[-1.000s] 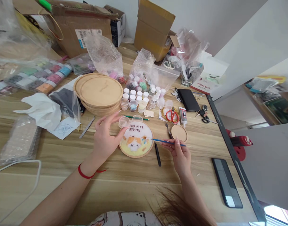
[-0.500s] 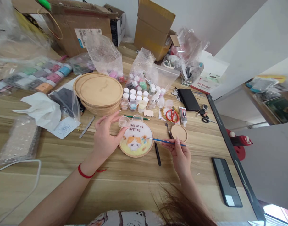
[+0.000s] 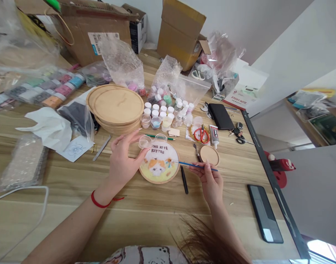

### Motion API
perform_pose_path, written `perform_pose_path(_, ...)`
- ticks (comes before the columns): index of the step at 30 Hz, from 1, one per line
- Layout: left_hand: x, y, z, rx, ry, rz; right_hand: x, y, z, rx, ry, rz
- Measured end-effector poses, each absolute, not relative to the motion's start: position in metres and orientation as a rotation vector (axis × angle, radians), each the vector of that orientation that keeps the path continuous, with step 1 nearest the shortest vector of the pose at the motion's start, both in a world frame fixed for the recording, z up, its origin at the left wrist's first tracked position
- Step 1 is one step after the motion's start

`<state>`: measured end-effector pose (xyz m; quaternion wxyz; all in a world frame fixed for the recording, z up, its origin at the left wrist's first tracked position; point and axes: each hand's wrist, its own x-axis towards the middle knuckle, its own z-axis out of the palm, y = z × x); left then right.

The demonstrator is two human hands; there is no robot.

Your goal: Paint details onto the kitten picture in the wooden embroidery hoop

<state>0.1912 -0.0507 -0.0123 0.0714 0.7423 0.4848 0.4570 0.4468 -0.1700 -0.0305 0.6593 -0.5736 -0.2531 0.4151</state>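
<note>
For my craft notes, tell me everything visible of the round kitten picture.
The round picture has a thin light-wood rim around a pale surface: yellow at the bottom, an orange-and-white cat face in the middle, dark lettering reading about "THE KITS KITTEN" on top. It lies flat on the wooden table, between the hands. A blue paintbrush in the right hand reaches its right part; the left hand holds a small clear cup over its upper left edge.

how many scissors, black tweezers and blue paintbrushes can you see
scissors: 3 (red-handled scissors, black-handled scissors, white-handled scissors)
black tweezers: 1
blue paintbrush: 1, held in the right hand
total: 5
</note>
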Motion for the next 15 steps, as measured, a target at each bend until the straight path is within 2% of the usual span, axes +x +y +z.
perform_pose_path(15, 0.1912, -0.0509, -0.0109, 2.2, 1.426, 1.39, 0.4471, -0.17, -0.028, -1.297, -0.563, 0.924)
